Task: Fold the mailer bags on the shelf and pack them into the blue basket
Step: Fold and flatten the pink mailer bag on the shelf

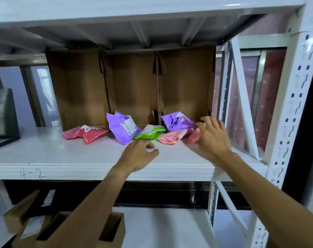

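Several crumpled mailer bags lie along the white shelf (44, 154): a red one (91, 134) at the left, a purple one (122, 127) with a white label, a green one (149, 133), a light pink one (170, 137), a second purple one (177, 120) and a pink one (192, 137) at the right. My left hand (138, 155) rests on the shelf just in front of the green bag, fingers loosely curled, holding nothing. My right hand (212, 136) hovers with fingers spread, touching the right pink bag. No blue basket is in view.
Three open cardboard boxes (134, 86) stand on their sides behind the bags. The white rack upright (293, 104) and a diagonal brace (245, 99) stand at the right. A dark box (2, 113) sits at the far left. Cardboard boxes (112, 230) lie on the lower shelf.
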{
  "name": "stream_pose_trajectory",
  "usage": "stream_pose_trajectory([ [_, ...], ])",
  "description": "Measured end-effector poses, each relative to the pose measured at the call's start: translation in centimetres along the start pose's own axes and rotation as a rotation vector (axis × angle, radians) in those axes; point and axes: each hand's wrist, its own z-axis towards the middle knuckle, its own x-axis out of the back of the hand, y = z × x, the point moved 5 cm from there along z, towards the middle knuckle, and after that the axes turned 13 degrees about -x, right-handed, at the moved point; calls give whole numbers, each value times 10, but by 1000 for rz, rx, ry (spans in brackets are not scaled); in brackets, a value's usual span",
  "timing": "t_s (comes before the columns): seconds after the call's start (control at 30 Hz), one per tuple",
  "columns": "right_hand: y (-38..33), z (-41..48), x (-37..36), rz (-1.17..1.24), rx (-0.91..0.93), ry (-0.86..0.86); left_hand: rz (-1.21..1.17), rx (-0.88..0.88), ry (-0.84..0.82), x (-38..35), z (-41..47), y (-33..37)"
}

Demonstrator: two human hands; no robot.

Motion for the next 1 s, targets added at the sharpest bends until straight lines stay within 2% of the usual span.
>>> stream_pose_trajectory([
  [0.13, 22, 2, -6, 13, -151, -132, -32, 34, -9, 3, 3, -4],
  [0.23, 21, 0, -5, 133, -227, -185, -5, 15, -16, 2, 3, -1],
  [0.43, 35, 0, -8, 258, -339, -241, 45, -129, -37, -3, 13, 19],
  [0.67, 58, -2, -7, 255, -280, -262, 87, -282, 226, -24, 43, 93],
  [0.73, 63, -3, -7, 276, -269, -282, 134, -314, 248, -30, 53, 110],
  [0.93, 67, -6, -8, 339, -269, -350, 291, -394, 23, -71, 76, 130],
  [1.0, 68, -6, -8, 339, -293, -351, 291, -399, 11, -79, 76, 127],
])
